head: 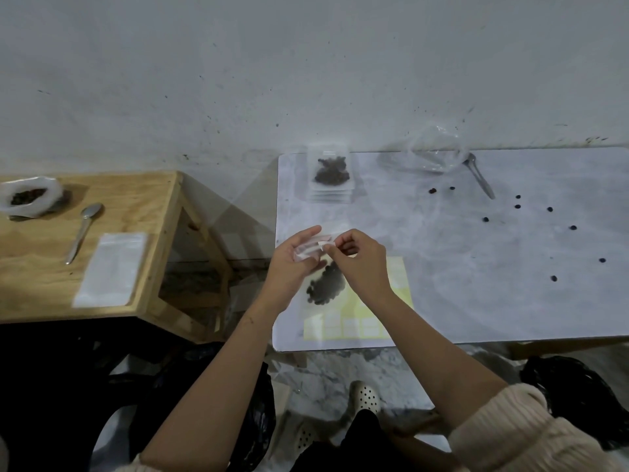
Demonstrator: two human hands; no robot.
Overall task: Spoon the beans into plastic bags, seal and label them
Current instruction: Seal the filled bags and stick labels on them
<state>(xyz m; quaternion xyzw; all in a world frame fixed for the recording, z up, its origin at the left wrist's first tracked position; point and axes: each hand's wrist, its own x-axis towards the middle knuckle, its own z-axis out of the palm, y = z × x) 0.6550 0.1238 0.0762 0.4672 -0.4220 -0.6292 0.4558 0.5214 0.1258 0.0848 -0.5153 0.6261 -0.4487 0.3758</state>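
Scuffed grey wall (306,63) behind, patterned floor below. At right, a white marbled table (510,301); at left, apart from it, a wooden table (146,195).

On the wooden one: a white bag rolled open (51,194) with dark beans inside, a spoon (83,231) beside it, and a flat stack of empty plastic bags (110,269) near the front edge.

Along the white table's far edge: a stack of small bags (332,175) with beans in the top one, then a crumpled clear bag (435,151) to the right, with a second spoon (480,180) at its edge. Loose beans (517,206) scattered over the right half. Near the front edge, a yellow label sheet (360,327).

Above that sheet, holds up a small bag of beans (325,284) between both hands, with the beans sagging at the bottom. Carries the bag's top across the left hand (292,264), fingers curled loosely round the plastic. Pinches with the right hand (360,264), thumb against forefinger, a small white piece (321,246) at the bag's top edge; label or bag corner, cannot tell.
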